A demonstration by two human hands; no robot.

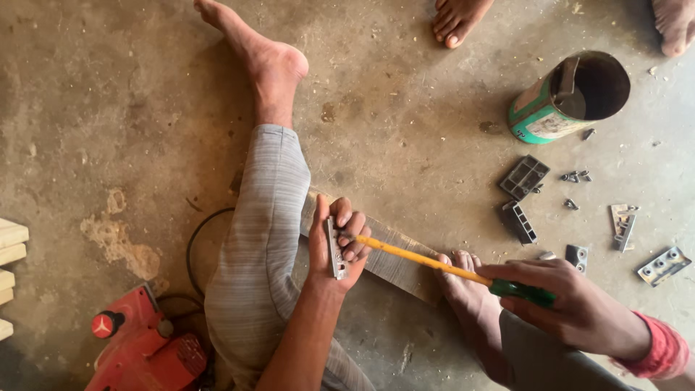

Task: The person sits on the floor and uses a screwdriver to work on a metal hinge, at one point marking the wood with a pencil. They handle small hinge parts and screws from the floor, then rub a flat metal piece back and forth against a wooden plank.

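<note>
Seated person on a dusty concrete floor (pixel 405 87). The left hand (pixel 334 250) clasps a small metal bracket (pixel 335 248) against a wooden board (pixel 394 262), fingers curled over its edge. The right hand (pixel 572 304) grips the green handle of a screwdriver (pixel 449 269), whose yellow shaft runs to the bracket. The board lies across the floor, pinned under the right foot (pixel 463 282) and passing beneath the left leg in grey striped cloth.

Around: an open green tin (pixel 565 98) on its side; two dark ribbed plastic blocks (pixel 523 177); loose screws (pixel 575 176); flat perforated metal plates (pixel 662 265). A red power tool (pixel 137 344) with black cable sits lower left, partly cut off; pale wood pieces (pixel 11 268) at the left edge.

Another person's toes (pixel 456 18) show at the top. The screwdriver tip is hidden behind the fingers.
</note>
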